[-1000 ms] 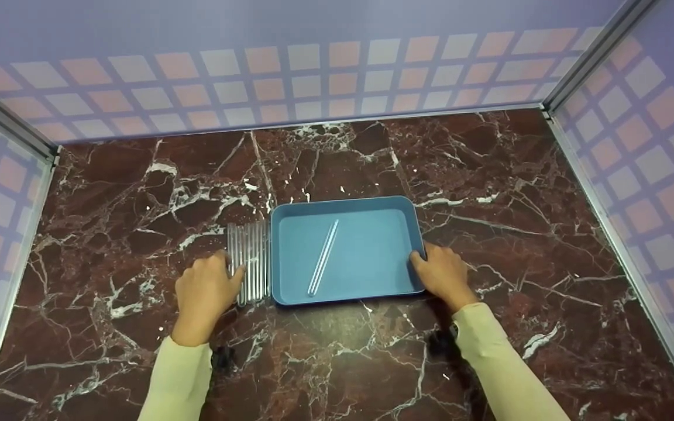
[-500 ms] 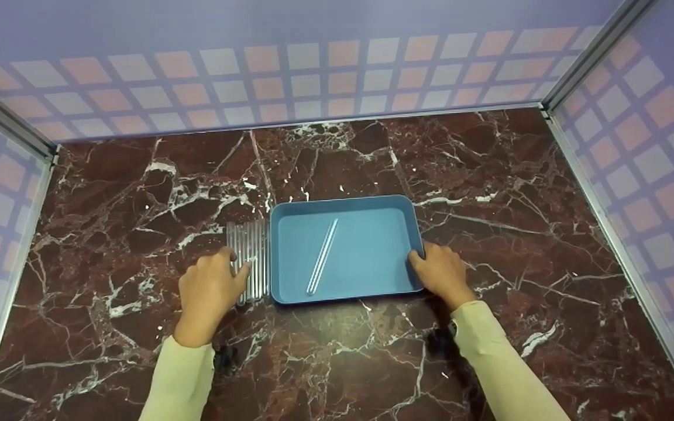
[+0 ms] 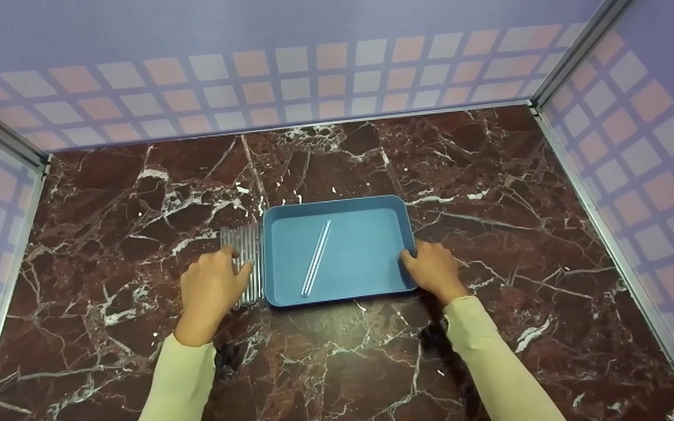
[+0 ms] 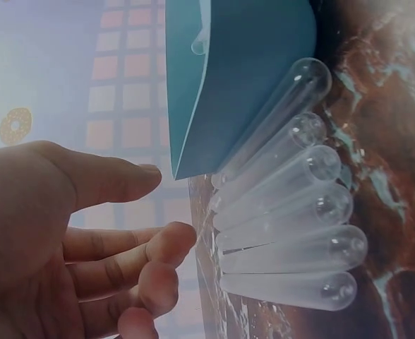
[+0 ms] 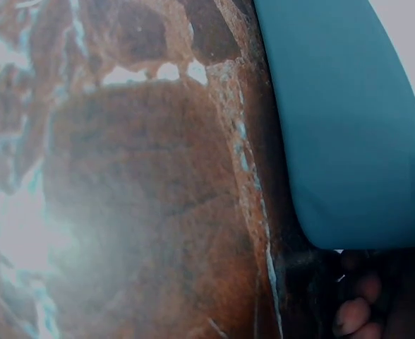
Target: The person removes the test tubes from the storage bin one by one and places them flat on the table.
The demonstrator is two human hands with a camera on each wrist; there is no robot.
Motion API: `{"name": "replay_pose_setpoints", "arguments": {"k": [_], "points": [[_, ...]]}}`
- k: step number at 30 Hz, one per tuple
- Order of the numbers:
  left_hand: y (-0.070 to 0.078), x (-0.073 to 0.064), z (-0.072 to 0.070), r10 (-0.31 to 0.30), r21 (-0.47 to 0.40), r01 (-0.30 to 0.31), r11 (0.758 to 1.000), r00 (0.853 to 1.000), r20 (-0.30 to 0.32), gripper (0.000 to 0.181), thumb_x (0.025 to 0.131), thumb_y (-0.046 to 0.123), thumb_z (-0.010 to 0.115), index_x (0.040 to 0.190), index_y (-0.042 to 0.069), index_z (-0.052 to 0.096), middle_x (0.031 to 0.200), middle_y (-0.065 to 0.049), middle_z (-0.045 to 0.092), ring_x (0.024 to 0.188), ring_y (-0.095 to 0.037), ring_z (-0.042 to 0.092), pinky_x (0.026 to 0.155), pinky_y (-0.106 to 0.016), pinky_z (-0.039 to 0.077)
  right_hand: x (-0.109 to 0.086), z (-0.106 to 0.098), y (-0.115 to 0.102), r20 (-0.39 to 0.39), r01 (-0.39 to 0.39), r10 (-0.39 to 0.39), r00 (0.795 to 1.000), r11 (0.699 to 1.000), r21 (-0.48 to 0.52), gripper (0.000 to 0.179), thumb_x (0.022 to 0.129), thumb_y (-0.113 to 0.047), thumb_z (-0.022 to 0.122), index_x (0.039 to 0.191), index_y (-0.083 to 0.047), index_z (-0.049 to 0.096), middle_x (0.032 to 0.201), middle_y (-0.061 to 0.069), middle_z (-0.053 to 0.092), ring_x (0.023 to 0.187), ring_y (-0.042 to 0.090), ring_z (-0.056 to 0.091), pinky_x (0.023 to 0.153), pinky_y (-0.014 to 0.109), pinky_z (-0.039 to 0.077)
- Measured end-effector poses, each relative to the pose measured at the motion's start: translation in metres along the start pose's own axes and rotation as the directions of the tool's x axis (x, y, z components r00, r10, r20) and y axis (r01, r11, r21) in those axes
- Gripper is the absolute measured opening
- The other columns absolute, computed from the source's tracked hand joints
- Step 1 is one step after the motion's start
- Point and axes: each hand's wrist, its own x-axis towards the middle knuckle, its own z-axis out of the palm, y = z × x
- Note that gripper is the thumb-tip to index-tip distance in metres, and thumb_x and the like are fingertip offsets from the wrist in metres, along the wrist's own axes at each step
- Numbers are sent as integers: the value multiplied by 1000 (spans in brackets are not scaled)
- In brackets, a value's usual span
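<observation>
A blue rectangular tray (image 3: 366,251) lies on the marble-patterned surface, with one clear test tube (image 3: 316,258) resting slantwise inside. Along the tray's left side several more clear test tubes (image 4: 292,205) lie in a row, rounded ends toward the person. My left hand (image 3: 211,292) hovers over the left part of this row, holding nothing. In the left wrist view its thumb (image 4: 116,180) and loosely bent fingers are spread apart, away from the tubes. My right hand (image 3: 435,269) grips the tray's right side, thumb over the rim; its other fingers are mostly hidden behind the wall.
The dark red marble-patterned surface (image 3: 337,362) extends around the tray. Purple panels with pink and white squares (image 3: 331,82) stand at the back and both sides, joined by metal corner posts (image 3: 577,55).
My left hand has shifted slightly right, farther over the test tube row. The right hand keeps its grip on the tray. The whole head view has shifted a little.
</observation>
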Motion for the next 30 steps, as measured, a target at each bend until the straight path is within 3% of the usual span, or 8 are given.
{"name": "replay_pose_setpoints", "arguments": {"k": [9,30], "points": [[6,0,1,9,-7,-9,1000,1000,-3,34,85,34,71,97,2,69,72,-17,68,56,-37,61,47,-47,46,-1,-2,1,21,-9,8,1000,1000,15,41,93,-41,47,109,-9,67,111,23,68,96,49,64,74,60,48],[22,6,6,48,-6,-48,999,999,12,36,85,34,70,98,0,69,60,-10,61,43,-24,48,40,-36,38,-1,-1,-1,17,-17,17,1000,1000,8,41,92,-42,47,108,-9,67,110,23,68,96,49,64,74,60,48]]}}
